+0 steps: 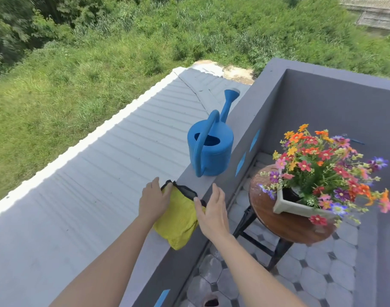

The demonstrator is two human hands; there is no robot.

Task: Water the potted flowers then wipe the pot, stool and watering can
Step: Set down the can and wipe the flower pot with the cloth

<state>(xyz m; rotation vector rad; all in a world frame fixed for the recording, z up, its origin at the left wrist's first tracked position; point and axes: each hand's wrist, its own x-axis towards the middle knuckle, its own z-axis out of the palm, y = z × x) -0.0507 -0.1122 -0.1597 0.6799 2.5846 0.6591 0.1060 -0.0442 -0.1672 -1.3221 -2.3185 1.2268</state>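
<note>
A blue watering can [211, 149] stands upright on top of the grey balcony wall [203, 185], spout pointing away. Nearer to me a yellow cloth with a black edge [178, 220] lies on the same wall top. My left hand [154, 200] rests flat on the cloth's left part, fingers by its black corner. My right hand [211, 209] hovers at the cloth's right edge, fingers spread, thumb touching the black trim. To the right, a white square pot [289, 207] of mixed colourful flowers [322, 165] sits on a round brown wooden stool [285, 224] with black legs.
Beyond the wall a grey corrugated roof [114, 165] slopes away, with grass and bushes past it. The balcony floor [311, 275] has grey octagonal tiles. Grey walls close the balcony's far corner [322, 103]. A small dark round object [210, 302] lies on the tiles at the bottom.
</note>
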